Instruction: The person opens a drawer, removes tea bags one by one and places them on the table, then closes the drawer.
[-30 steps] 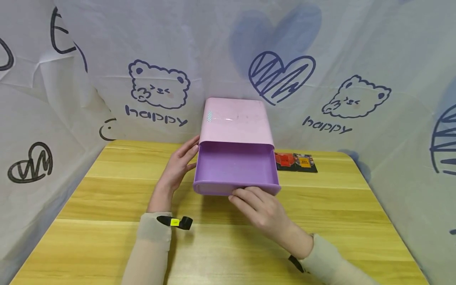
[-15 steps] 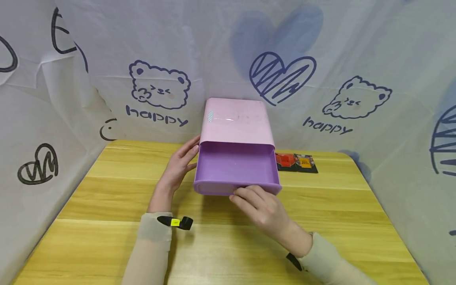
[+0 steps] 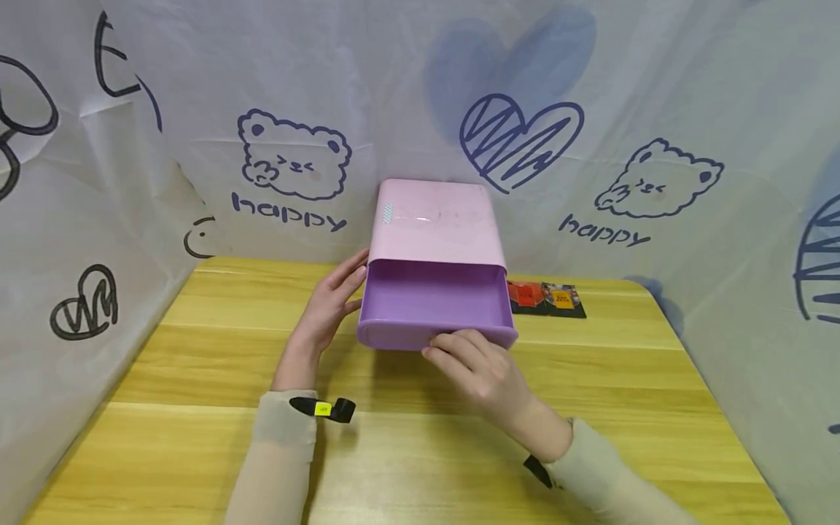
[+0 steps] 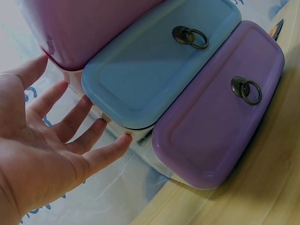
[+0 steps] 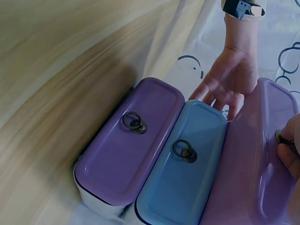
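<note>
A small pink drawer cabinet [image 3: 436, 222] stands at the back of the table against the cloth. Its top purple drawer [image 3: 394, 337] is pulled partly out, and the inside that shows is bare. My right hand [image 3: 482, 375] pinches the metal ring pull [image 5: 280, 137] on that drawer's front. With fingers spread, my left hand [image 3: 324, 310] touches the cabinet's left side. Below the top drawer, the wrist views show a blue drawer [image 4: 154, 65] and a lower purple drawer [image 4: 211, 122], both closed, each with a bronze-coloured ring.
Two dark, flat packets or cards with red and orange patches [image 3: 545, 299] lie right of the cabinet. A white cloth with printed bears and hearts [image 3: 407, 95] encloses the wooden table [image 3: 197, 408] at the back and sides.
Over the last half second the top drawer has slid slightly inward, and my right hand has moved with it. My left hand has stayed in place.
</note>
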Demonstrator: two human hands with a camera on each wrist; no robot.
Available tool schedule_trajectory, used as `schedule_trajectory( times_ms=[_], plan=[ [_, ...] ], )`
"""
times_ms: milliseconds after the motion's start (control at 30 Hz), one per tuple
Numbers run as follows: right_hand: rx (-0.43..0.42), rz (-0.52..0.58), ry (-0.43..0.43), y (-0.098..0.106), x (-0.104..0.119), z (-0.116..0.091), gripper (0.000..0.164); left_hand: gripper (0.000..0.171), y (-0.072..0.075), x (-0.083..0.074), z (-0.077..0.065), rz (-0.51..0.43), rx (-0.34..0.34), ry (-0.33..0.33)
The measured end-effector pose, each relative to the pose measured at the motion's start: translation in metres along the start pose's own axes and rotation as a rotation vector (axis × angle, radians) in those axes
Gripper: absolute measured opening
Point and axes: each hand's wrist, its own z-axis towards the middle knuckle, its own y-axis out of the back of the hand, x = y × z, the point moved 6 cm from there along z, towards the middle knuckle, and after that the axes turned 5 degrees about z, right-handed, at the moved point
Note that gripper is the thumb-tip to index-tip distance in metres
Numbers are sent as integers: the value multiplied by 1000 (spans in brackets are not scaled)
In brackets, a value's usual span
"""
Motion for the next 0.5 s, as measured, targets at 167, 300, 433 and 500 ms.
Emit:
schedule_trajectory(
  times_ms=[167, 300, 433, 500],
  plan=[
    [-8, 7, -11, -1, -4, 1, 19, 56, -1, 0, 0, -5, -1, 3],
    [-8, 9, -19, -1, -6, 1, 19, 56, -1, 0, 0, -3, -1, 4],
    [-2, 12, -22, -1, -8, 2, 19, 55, -1, -1, 0, -5, -8, 2],
    [0, 12, -25, -1, -8, 3, 19, 55, -1, -1, 0, -1, -8, 1]
  ],
)
